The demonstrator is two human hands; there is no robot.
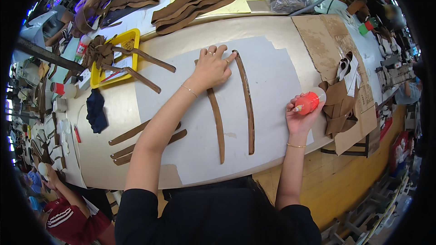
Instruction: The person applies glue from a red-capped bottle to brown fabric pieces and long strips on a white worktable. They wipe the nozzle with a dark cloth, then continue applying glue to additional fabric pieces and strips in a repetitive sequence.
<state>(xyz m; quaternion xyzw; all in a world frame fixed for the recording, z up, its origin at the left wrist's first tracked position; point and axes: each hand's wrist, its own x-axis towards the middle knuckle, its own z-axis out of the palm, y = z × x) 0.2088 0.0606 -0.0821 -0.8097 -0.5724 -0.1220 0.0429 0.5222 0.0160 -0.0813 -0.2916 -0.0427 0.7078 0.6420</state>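
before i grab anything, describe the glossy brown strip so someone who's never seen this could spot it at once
On the table, find the large grey sheet. Near its middle is a long strip whose far end meets the left hand. Unlike the plainer strip to its left, it has dark, shiny streaks along it.

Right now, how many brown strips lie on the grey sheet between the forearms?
2: the left strip, partly covered by the left hand, and the right strip, its far end at that hand's fingertip. The hand could hide more.
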